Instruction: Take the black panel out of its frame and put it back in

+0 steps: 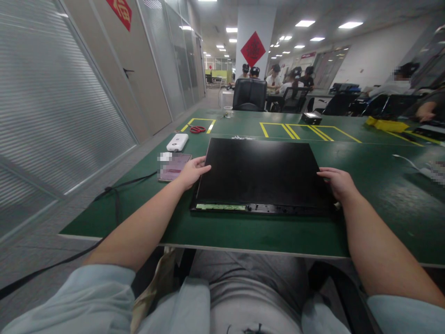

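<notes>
A flat black screen panel (260,174) lies on the green table in front of me. Along its near edge runs a strip with a pale green section (220,207) on the left and dark parts on the right. My left hand (193,171) grips the panel's left edge, thumb on top and the other fingers partly hidden at the side. At the opposite edge, my right hand (337,182) has its thumb and fingers closed on the rim; some fingertips are out of sight. A small pale piece (337,205) shows beside the panel's near right corner.
Left on the green table (271,234) are a phone (174,167), a white device (177,142), red-handled scissors (197,129) and a black strap (118,190). Farther back are yellow tape outlines, a small black box (311,118) and a yellow item (386,124). A white cable (410,162) lies right. Several people sit beyond.
</notes>
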Motion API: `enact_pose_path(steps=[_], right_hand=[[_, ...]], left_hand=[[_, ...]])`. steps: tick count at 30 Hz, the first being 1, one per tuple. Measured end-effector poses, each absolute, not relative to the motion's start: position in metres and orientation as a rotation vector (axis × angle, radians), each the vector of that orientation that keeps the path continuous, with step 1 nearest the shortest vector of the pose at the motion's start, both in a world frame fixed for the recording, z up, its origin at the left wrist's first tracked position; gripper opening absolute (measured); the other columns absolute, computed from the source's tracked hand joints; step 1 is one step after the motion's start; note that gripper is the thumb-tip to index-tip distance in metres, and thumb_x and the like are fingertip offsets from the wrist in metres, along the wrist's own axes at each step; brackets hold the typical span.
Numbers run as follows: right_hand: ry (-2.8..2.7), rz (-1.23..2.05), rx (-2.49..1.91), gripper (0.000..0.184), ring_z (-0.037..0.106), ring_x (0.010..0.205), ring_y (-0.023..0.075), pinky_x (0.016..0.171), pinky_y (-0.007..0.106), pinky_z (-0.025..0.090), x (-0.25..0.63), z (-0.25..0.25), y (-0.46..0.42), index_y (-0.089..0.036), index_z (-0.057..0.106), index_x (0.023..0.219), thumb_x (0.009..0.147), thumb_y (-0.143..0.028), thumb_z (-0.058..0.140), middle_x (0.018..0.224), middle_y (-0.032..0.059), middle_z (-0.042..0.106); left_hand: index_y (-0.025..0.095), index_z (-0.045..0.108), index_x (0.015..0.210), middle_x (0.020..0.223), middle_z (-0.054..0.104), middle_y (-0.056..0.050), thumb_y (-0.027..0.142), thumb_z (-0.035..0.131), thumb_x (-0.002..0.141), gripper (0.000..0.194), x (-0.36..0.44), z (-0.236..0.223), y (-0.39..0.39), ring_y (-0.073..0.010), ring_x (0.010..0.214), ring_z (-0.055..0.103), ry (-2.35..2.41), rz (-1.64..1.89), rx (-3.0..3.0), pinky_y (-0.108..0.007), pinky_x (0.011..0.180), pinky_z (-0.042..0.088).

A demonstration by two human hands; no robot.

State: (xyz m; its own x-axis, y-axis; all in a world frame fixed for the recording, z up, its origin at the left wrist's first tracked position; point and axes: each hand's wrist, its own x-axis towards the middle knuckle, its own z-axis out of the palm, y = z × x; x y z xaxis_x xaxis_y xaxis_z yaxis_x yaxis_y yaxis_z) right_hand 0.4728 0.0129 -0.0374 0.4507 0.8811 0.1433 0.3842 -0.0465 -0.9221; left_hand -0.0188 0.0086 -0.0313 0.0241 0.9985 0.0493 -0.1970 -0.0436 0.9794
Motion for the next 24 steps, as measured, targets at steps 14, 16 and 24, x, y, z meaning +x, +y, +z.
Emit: enact_pose_path(steps=[14, 16, 24], right_hand=[[-0.743, 1.258, -1.099, 0.045, 0.075, 0.097, 0.0337, 0.091, 0.052, 0.061, 0.435, 0.015, -0.033, -0.023, 0.074, 0.109, 0.066, -0.022, 0.062, 0.100, 0.0077, 0.080], [-0.665, 1.309, -1.033, 0.049, 0.076, 0.095, 0.0331, 0.092, 0.053, 0.061, 0.434, 0.016, -0.034, -0.024, 0.074, 0.109, 0.062, -0.016, 0.061, 0.100, 0.0065, 0.080], [-0.595, 1.092, -0.714, 0.061, 0.075, 0.099, 0.0298, 0.097, 0.051, 0.060, 0.447, 0.006, -0.017, -0.019, 0.073, 0.108, 0.052, -0.009, 0.052, 0.108, 0.0063, 0.078]], left_hand=[[0.014, 0.076, 0.105, 0.108, 0.082, -0.010, 0.033, 0.096, 0.049, 0.062, -0.022, -0.033, 0.012, -0.0342, 0.121, 0.069, 1.073, 1.322, 1.227, -0.047, 0.113, 0.046], [0.015, 0.076, 0.104, 0.110, 0.081, -0.011, 0.035, 0.097, 0.048, 0.064, -0.022, -0.033, 0.012, -0.0349, 0.123, 0.068, 1.097, 1.326, 1.238, -0.047, 0.114, 0.045], [0.013, 0.073, 0.117, 0.108, 0.080, -0.012, 0.041, 0.095, 0.053, 0.073, -0.019, -0.033, 0.011, -0.0351, 0.119, 0.069, 1.105, 1.249, 1.316, -0.051, 0.109, 0.048]])
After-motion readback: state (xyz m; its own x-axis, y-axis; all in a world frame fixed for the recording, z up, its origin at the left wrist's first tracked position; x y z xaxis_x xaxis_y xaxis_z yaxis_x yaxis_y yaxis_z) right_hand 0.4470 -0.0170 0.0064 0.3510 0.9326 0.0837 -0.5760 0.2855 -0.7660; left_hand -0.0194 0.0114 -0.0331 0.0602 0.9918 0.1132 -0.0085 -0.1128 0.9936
